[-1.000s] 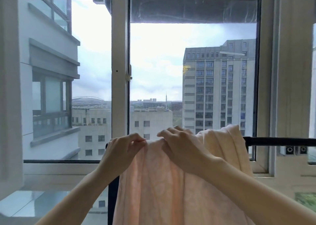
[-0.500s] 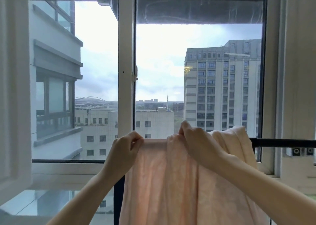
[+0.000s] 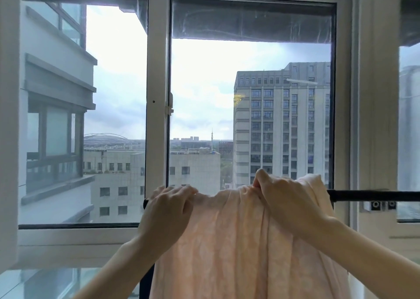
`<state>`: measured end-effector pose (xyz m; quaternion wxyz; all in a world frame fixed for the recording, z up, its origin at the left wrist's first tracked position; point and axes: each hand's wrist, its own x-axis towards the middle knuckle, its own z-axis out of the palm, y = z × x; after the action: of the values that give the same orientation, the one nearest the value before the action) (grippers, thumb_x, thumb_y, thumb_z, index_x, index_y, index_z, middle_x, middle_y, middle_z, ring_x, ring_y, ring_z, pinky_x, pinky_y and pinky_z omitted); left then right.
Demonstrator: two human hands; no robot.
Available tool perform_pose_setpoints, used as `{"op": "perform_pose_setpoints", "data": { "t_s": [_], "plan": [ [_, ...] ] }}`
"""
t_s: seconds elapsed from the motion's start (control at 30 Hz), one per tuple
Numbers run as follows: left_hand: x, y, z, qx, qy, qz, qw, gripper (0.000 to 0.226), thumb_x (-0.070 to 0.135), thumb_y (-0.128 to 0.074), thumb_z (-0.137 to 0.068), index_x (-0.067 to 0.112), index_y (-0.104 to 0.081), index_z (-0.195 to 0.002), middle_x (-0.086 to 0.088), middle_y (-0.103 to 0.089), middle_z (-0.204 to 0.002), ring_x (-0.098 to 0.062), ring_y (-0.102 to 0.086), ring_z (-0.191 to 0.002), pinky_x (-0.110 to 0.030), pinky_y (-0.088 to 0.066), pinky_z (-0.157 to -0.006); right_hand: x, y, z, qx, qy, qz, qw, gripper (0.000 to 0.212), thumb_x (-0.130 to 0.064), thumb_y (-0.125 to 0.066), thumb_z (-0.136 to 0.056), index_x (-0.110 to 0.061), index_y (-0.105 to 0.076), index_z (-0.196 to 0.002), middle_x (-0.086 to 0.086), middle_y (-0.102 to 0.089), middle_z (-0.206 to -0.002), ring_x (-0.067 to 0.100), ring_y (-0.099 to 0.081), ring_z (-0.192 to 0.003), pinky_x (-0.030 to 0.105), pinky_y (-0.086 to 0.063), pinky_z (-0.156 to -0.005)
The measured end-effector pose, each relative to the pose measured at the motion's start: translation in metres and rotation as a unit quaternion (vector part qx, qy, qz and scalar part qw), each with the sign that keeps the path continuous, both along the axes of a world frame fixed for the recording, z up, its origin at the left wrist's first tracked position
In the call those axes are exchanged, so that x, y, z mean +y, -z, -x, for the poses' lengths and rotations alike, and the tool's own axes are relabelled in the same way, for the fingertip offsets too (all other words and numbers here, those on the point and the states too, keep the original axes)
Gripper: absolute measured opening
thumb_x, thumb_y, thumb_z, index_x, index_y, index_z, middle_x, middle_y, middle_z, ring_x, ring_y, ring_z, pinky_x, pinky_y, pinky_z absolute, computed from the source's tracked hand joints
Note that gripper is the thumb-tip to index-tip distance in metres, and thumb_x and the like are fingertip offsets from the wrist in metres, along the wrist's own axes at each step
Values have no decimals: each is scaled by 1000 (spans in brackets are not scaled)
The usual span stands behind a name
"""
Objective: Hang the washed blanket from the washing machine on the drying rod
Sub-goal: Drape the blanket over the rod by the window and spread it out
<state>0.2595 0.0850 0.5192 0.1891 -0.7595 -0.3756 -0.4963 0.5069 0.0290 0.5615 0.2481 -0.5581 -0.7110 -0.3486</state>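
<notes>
Pale peach blanket [image 3: 238, 248] sits low-centre in frame, draped over the black drying rod [image 3: 372, 195] & hanging down past the btm edge, folds running vertical. Top edge sags a bit btwn the two hands. A thicker, bunched part rides over the rod at centre-right.

Now the left hand [image 3: 168, 210], lower centre-left: it's at the blanket's top left corner, fingers [image 3: 179, 191] curled over the edge & gripping the cloth, right by the rod's dark left end. Over to the right hand [image 3: 288, 201], lower centre-right: thumb up, fingers curled in, pinching a gather of fabric a touch above rod level. Both forearms come up from the btm corners.

Rod runs bare out to the right edge of frame, w/ a small white bracket [image 3: 379, 205] just under it. A dark upright post [image 3: 145, 280] shows below the left hand, beside the hanging cloth.

Behind: white window frame [image 3: 158, 94] up the middle, glass either side. Outside there's a tall grey tower block [image 3: 281, 128] centre-right, a low white building [image 3: 118, 185] left of centre, cloudy sky up top.
</notes>
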Motion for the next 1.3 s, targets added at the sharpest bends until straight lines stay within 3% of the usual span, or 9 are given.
{"op": "perform_pose_setpoints", "data": {
  "t_s": [0.33,0.4,0.5,0.63,0.8,0.9,1.03,1.17,1.3],
  "plan": [
    [-4,-14,-35,54,74,63,994,29,50,-44,-95,33,-67,-96,21,-66,-83,5,-60,-70,-8,-37,-56,-4,-1,2,10,-4,-10,1000,19,-42,-39,-99,-28,-41,-87,-10,-57,-71,4,-51,-62,31,-49,-64],
    [0,-13,-31,17,71,68,995,23,43,-51,-94,29,-64,-82,19,-60,-65,1,-59,-64,-11,-40,-52,-8,-2,1,-44,38,-87,995,27,-46,-64,-85,-30,-46,-74,-12,-51,-51,-1,-29,-42,12,-21,-43],
    [4,-12,-23,-20,46,91,995,22,31,-55,-95,27,-60,-74,17,-55,-57,-1,-58,-54,-15,-45,-51,-17,-11,6,-46,92,-101,989,35,-48,-76,-73,-31,-47,-63,-14,-43,-40,2,-15,-38,10,4,-54],
    [-5,-12,-24,-61,-33,90,994,25,17,-58,-88,22,-54,-65,12,-54,-59,-1,-54,-54,-15,-45,-56,-6,-2,3,-17,50,-41,998,19,-39,-48,-98,-31,-41,-82,-13,-55,-65,-1,-45,-54,19,-33,-52],
    [-3,-17,-19,-32,-48,86,995,5,14,-63,-85,18,-62,-83,11,-62,-88,-1,-59,-73,-22,-55,-73,-16,-10,5,-34,115,-74,990,33,-26,-77,-73,-32,-45,-66,-14,-39,-41,-1,-2,-33,14,3,-48],
    [-9,-19,-29,34,28,74,996,21,22,-57,-92,23,-64,-111,16,-64,-110,1,-63,-89,-21,-54,-82,-8,0,-3,-20,66,-67,995,19,-35,-55,-92,-33,-43,-78,-14,-51,-52,-2,-31,-34,16,-26,-49],
    [-14,-16,-45,78,64,62,993,29,44,-40,-96,30,-64,-105,15,-69,-97,-2,-65,-79,-24,-54,-73,-5,7,-7,13,-14,-35,999,11,-32,-51,-97,-33,-53,-87,-15,-64,-75,0,-58,-64,25,-42,-63],
    [-5,-6,-47,77,36,-12,996,33,50,-35,-92,33,-64,-95,18,-70,-88,-5,-67,-75,-28,-53,-63,-14,15,-20,81,-82,-32,993,6,-29,-55,-94,-26,-60,-96,-16,-62,-99,3,-55,-102,32,-44,-92],
    [-2,-3,-47,68,33,-38,996,33,45,-37,-92,34,-68,-96,20,-71,-89,-4,-68,-75,-25,-49,-61,-30,22,-40,196,0,-101,975,22,-32,-65,-87,-19,-56,-102,-6,-51,-105,12,-46,-98,25,-44,-85]
  ]
}}
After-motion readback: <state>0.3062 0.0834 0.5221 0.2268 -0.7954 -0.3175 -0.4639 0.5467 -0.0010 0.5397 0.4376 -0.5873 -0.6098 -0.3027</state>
